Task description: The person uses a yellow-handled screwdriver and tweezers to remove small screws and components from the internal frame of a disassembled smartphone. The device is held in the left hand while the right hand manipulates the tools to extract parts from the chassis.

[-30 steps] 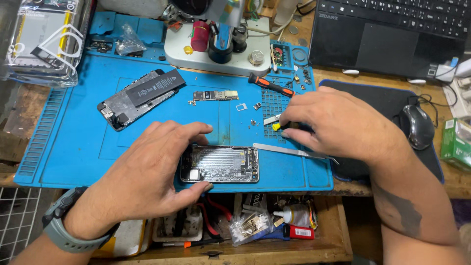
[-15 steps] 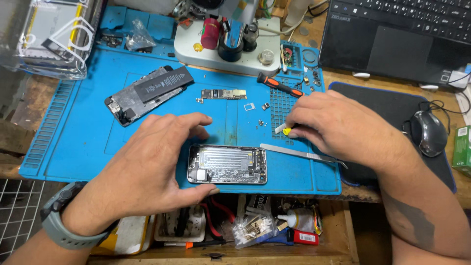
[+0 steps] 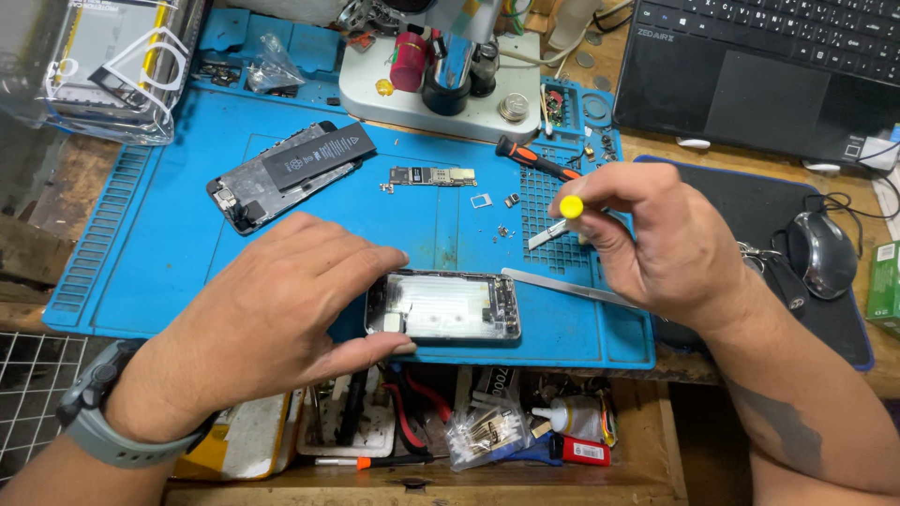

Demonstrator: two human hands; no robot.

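The gutted phone housing (image 3: 442, 306) lies at the blue mat's (image 3: 141, 253) near edge. The left hand (image 3: 272, 319) brackets it, thumb and fingers spread along its end. The right hand (image 3: 656, 248) pinches a yellow-capped screwdriver (image 3: 561, 217) just above the mat. Best keep the housing pinned flat and the driver upright; tweezers (image 3: 572, 289) lie just beside it.

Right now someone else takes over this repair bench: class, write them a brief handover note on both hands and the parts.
Left hand: steadies the emptied phone housing at the blue mat's near edge.
Right hand: grips a yellow-capped screwdriver above the mat's grid.
Done: battery and screen assembly, logic board and small screws lie out on the mat.
Left: housing lies open; metal spudger beside it.
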